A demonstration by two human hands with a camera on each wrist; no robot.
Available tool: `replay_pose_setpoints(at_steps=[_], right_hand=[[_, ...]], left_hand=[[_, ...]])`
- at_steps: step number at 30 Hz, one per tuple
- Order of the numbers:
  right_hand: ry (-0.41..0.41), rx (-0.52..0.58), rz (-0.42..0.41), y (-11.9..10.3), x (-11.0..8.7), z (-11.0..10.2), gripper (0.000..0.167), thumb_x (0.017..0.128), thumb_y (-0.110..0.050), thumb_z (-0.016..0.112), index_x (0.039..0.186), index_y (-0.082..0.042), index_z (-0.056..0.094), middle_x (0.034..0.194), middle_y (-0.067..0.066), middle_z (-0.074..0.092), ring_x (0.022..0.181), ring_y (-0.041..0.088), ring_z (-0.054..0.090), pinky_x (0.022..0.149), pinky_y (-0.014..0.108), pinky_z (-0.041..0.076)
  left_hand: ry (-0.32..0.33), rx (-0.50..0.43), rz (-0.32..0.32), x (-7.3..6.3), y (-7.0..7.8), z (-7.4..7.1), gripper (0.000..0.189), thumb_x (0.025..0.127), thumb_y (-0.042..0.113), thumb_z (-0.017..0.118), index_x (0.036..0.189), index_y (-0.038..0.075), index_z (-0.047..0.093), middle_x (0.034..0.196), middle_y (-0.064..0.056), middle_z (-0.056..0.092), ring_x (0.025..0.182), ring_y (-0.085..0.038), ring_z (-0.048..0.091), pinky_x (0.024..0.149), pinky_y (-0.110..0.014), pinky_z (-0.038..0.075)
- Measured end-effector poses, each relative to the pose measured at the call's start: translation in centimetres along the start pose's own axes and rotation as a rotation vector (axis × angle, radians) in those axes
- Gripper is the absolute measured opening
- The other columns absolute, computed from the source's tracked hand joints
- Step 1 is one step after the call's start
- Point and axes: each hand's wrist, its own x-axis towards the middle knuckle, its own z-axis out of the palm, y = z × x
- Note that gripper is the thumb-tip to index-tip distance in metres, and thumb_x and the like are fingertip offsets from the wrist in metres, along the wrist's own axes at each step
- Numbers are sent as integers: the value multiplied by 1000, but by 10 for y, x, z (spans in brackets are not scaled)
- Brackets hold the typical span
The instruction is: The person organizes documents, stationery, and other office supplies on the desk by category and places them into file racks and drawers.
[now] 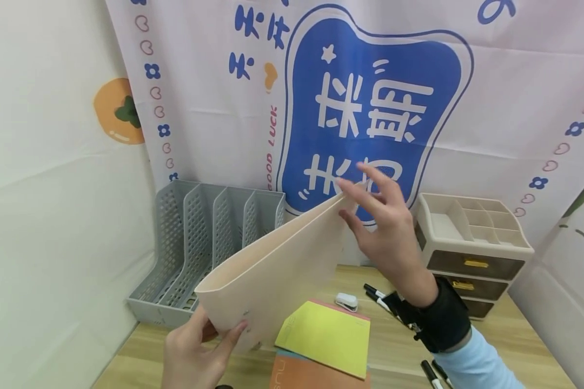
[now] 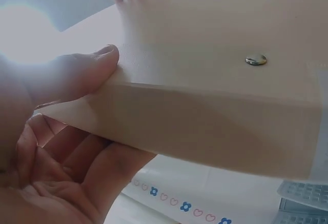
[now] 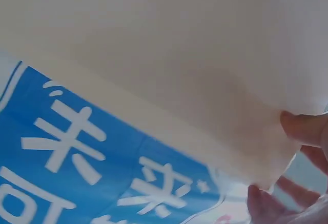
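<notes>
A cream file folder [image 1: 282,265] is held up at a slant above the desk, its top edge parted into two layers. My left hand [image 1: 199,346] grips its lower left corner, thumb on the front face and the other fingers beneath. Beside that thumb, in the left wrist view, a metal stud [image 2: 256,60] shows on the folder. At the upper right corner my right hand [image 1: 386,232] pinches the folder. The right wrist view shows the right thumb [image 3: 305,129] on one face, with fingertips at the corner's edge.
Behind the folder stands a grey file rack [image 1: 170,259]. A beige drawer organizer [image 1: 477,243] is at the right. On the wooden desk [image 1: 131,362] lie a yellow notebook [image 1: 328,335], an orange notebook [image 1: 297,373], a white stapler [image 1: 346,301] and several black markers [image 1: 430,375].
</notes>
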Motion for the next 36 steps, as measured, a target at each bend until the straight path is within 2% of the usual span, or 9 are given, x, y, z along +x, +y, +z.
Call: replay_pose_setpoints(at_steps=[4, 8, 14, 23, 25, 29, 31, 33, 36], right_hand=[[-3, 24, -116, -14, 7, 3, 23, 85, -4, 76, 108, -5, 76, 120, 14, 68, 110, 27, 62, 93, 41, 58], [32, 13, -165, -26, 16, 3, 9, 85, -1, 75, 94, -1, 75, 98, 13, 71, 95, 24, 63, 86, 36, 60], [83, 34, -228, -42, 30, 4, 6, 84, 4, 74, 90, 2, 74, 95, 16, 70, 95, 28, 61, 84, 38, 60], [82, 31, -399, -63, 53, 7, 6, 89, 4, 69, 92, 2, 74, 95, 16, 69, 99, 29, 62, 102, 36, 53], [80, 33, -431, -68, 56, 7, 7, 90, 3, 68, 93, 2, 74, 95, 16, 70, 100, 29, 62, 102, 35, 53], [87, 49, -483, -79, 63, 7, 9, 92, 0, 67, 95, 1, 75, 99, 16, 71, 105, 29, 63, 104, 33, 52], [88, 65, -501, -83, 66, 8, 10, 92, 0, 66, 96, 1, 75, 101, 16, 71, 108, 29, 63, 106, 32, 50], [83, 76, -518, -86, 69, 9, 11, 93, 1, 64, 96, 1, 74, 101, 16, 71, 110, 29, 63, 107, 31, 49], [79, 83, -546, -88, 73, 11, 13, 95, 1, 61, 97, 0, 74, 101, 15, 71, 112, 29, 63, 109, 29, 47]], left_hand=[[-3, 19, -1, 1, 0, 0, 58, 52, -11, 90, 105, -4, 66, 84, -14, 76, 74, 2, 69, 58, -11, 54], [6, 9, -12, 0, 0, 0, 60, 51, -13, 89, 106, -5, 66, 86, -18, 76, 76, 1, 70, 59, -11, 54], [30, 46, -62, 0, 2, 1, 53, 54, -11, 89, 102, -4, 68, 89, -17, 75, 81, -5, 71, 64, -9, 54], [83, -56, -140, 2, 5, -1, 53, 59, -16, 85, 108, -2, 70, 103, 3, 69, 94, 11, 61, 72, -9, 54], [78, -14, -241, 0, 6, -2, 50, 64, -9, 86, 109, 3, 70, 103, 4, 70, 94, 13, 59, 77, -6, 50], [30, 60, -637, -2, 8, -3, 50, 76, 15, 86, 122, 10, 65, 111, -1, 72, 93, 22, 51, 84, -2, 39], [9, 74, -784, -2, 7, -4, 54, 81, 25, 83, 127, 10, 61, 115, -3, 71, 92, 26, 46, 83, -1, 37], [-14, 70, -865, -1, 5, -6, 56, 84, 32, 79, 131, 10, 58, 114, 1, 70, 90, 28, 43, 82, 0, 35], [-6, 37, -883, 0, 2, -8, 55, 87, 32, 76, 133, 9, 57, 110, 17, 66, 90, 28, 44, 81, 2, 35]])
